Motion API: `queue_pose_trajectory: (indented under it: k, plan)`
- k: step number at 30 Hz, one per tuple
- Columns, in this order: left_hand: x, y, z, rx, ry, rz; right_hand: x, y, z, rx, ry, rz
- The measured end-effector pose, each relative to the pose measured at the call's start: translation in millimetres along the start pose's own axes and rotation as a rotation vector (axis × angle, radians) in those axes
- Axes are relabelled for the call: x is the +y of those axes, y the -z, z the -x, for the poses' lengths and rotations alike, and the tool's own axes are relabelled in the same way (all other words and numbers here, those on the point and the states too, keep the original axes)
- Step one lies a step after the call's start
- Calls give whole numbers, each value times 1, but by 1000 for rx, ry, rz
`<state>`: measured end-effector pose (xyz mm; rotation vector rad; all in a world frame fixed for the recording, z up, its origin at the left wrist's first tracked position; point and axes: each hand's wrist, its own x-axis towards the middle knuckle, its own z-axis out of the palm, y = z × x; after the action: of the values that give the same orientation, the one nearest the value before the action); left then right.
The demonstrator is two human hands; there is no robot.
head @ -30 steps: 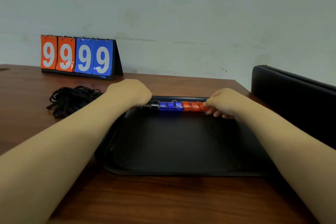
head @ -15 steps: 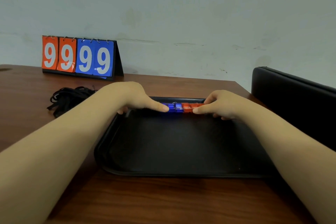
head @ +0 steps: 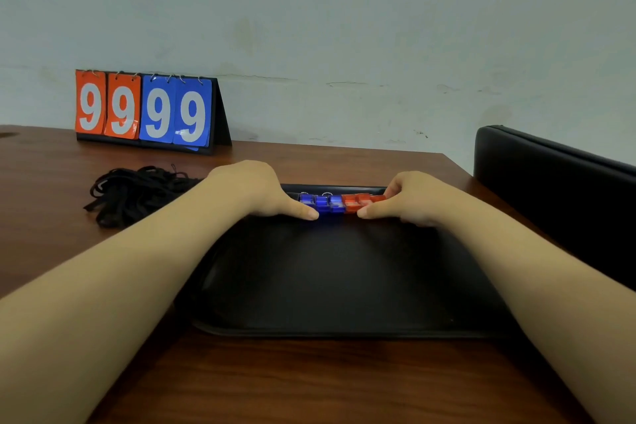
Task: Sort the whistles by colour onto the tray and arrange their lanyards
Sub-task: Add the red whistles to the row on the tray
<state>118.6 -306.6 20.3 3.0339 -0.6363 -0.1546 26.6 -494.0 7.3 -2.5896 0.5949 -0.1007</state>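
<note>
A row of whistles lies along the far edge of the black tray (head: 344,286). The blue whistles (head: 321,204) sit in the middle and the red whistles (head: 358,200) to their right. My left hand (head: 254,189) covers the left end of the row, where the black whistles are hidden. Its thumb stretches along the near side up to the blue ones. My right hand (head: 414,198) holds the right end, fingers curled over the red whistles and thumb pressed on their near side. The two thumb tips are a short gap apart.
A pile of black lanyards (head: 134,191) lies on the wooden table (head: 309,379) left of the tray. A flip scoreboard (head: 144,110) showing 99 99 stands at the back left by the wall. A black padded chair back (head: 557,189) rises at the right.
Both hands slid inward from the ends of the row. Their thumbs now stretch along its near side, and the left hand covers the black whistles that showed earlier.
</note>
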Motion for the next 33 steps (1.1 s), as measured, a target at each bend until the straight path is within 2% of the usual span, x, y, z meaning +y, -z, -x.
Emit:
queue_pose_trajectory:
  k: [23,33]
  plan:
    - [5,-7,-10,30,1,-51,-11,-10,-3,31,-34,116]
    - [0,-1,-8,22,21,2,1,0,-8,-7,-81,11]
